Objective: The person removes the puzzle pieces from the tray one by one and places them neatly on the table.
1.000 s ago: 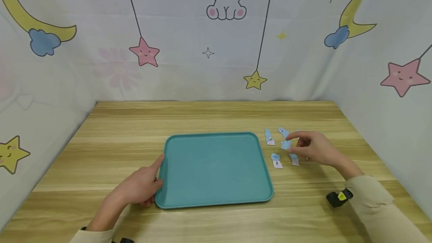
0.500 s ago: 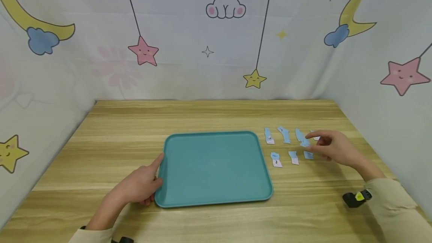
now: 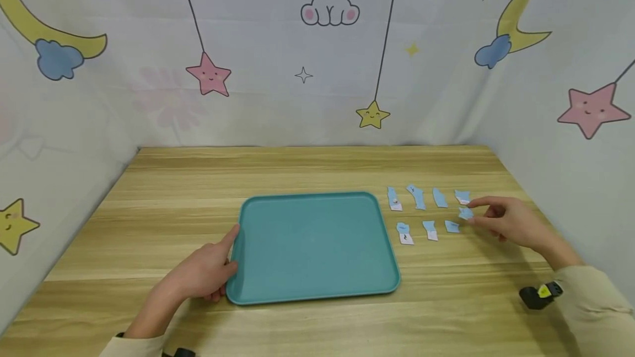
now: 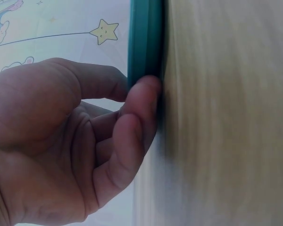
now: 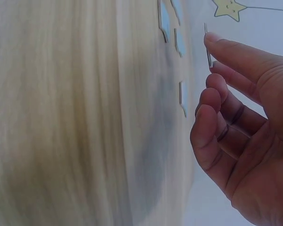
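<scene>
My right hand (image 3: 516, 225) pinches a small, flat, light-blue puzzle piece (image 3: 464, 213) between thumb and index finger. In the right wrist view that puzzle piece (image 5: 208, 52) shows edge-on, raised off the table, and the other fingers are loosely curled. More puzzle pieces (image 3: 439, 198) lie flat in two rows, blue or blue and white, just left of the hand. On the left, my left hand (image 3: 205, 271) holds the left rim of a teal tray (image 3: 317, 247). The left wrist view has its thumb on the tray edge (image 4: 146, 42) and fingers curled against the outer side.
The wood-grain table (image 3: 322, 326) extends around the tray. Behind and at both sides hangs a white cloth (image 3: 268, 109) printed with stars, moons and a rabbit. A black wrist camera (image 3: 536, 296) sits under the right sleeve.
My right hand has moved right with the pinched puzzle piece, from above the middle of the rows to their right end, uncovering the pieces there. The left hand and tray stay put.
</scene>
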Tool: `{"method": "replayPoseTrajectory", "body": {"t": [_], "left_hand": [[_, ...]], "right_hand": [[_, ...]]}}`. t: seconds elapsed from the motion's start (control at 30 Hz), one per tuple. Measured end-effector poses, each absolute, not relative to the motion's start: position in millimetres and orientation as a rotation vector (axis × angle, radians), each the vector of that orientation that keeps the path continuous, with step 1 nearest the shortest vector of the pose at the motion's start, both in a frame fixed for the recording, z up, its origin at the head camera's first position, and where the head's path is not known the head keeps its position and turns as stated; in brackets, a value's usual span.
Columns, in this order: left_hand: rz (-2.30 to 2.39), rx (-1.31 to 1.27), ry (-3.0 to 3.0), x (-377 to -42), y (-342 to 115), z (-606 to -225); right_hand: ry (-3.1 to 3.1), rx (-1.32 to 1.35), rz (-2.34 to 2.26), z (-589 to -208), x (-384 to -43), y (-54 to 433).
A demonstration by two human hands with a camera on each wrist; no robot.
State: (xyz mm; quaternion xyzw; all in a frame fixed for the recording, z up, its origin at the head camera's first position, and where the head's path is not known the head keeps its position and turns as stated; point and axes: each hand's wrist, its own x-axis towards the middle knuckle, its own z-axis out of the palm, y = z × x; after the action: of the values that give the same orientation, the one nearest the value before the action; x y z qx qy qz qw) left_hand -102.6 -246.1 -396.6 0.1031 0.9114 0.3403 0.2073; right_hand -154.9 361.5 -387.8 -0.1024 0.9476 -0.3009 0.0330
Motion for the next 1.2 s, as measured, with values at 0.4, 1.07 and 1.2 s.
{"method": "replayPoseTrajectory", "body": {"t": [0.4,1.07,1.2], "left_hand": [[0.944,0.281,2.536,-103,-246,-397],[0.952,0.304,2.554,-102,-248,-401],[0.944,0.279,2.563,-101,-248,-403]], "right_hand": [[2.972,-0.289,-0.839,-397,-154,376],[2.897,-0.216,-0.767,-399,-150,376],[2.938,-0.235,-0.745,-395,-149,375]]}}
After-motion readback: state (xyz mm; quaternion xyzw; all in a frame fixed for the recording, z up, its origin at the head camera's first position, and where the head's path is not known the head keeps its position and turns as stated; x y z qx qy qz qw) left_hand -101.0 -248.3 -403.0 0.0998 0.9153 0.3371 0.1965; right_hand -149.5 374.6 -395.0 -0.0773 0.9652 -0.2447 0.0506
